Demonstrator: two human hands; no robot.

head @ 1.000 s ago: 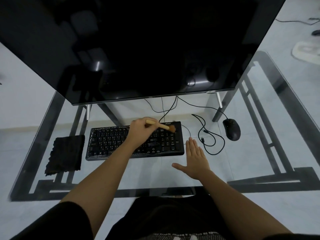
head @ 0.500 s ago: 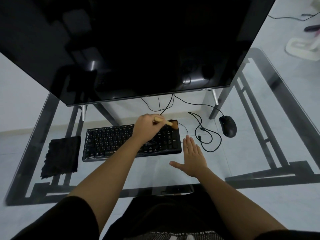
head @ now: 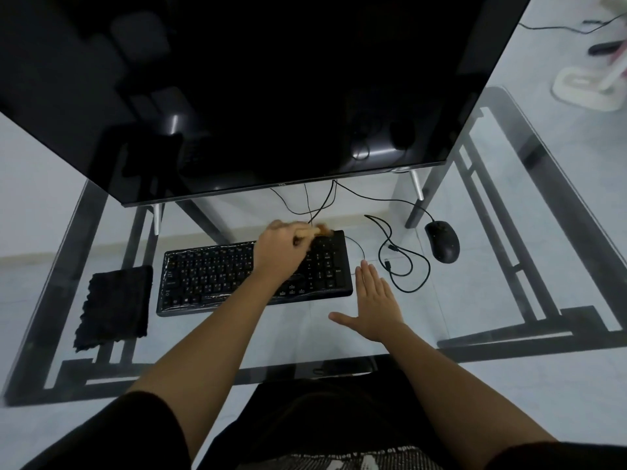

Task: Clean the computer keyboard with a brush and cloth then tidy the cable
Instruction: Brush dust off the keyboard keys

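A black keyboard (head: 217,276) lies on the glass desk (head: 509,205) below the monitor. My left hand (head: 280,251) grips a small wooden brush (head: 314,231), its blurred bristles at the keyboard's far edge above the number pad. My right hand (head: 375,301) rests flat on the glass beside the keyboard's right end, fingers straight and together. A black cloth (head: 115,305) lies to the left of the keyboard. A loose black cable (head: 403,262) with a plug end curls on the glass to the right of the keyboard.
A large dark monitor (head: 271,89) overhangs the back of the desk, with cables dropping behind it. A black mouse (head: 442,240) sits at the right, past the cable loop. A white fan base (head: 587,88) stands on the floor at far right.
My left hand has swept the brush from the number pad's top right corner leftward along the keyboard's far edge. The right hand has stayed flat in place. The head camera has shifted slightly.
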